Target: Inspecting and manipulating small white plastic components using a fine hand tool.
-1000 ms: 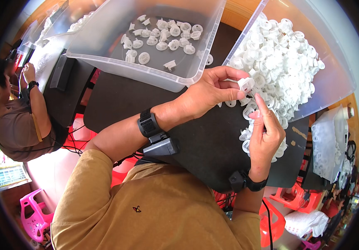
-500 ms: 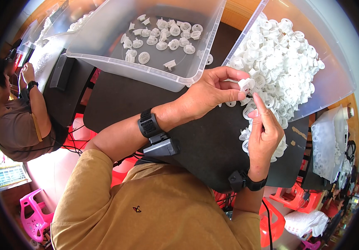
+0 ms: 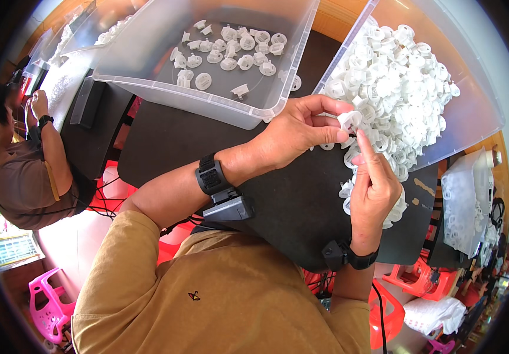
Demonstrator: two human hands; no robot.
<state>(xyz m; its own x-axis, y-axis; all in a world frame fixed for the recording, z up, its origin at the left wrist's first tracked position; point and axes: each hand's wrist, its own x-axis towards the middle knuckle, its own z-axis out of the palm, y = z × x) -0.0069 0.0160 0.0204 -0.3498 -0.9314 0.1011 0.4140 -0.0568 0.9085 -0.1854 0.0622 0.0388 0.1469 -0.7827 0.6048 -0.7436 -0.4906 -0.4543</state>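
One white part [image 3: 349, 120] | tilted, facing and long axis unclear | left fingers [image 3: 327, 134] clamped on it | right fingers [image 3: 372, 158]: cannot tell

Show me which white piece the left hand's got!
The white plastic piece held up by the left hand; the other pieces lie piled or scattered.

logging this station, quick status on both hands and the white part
Left hand pinches one white part. Right hand, index fingertip close to it, contact unclear. Loose white parts lie beside right hand.
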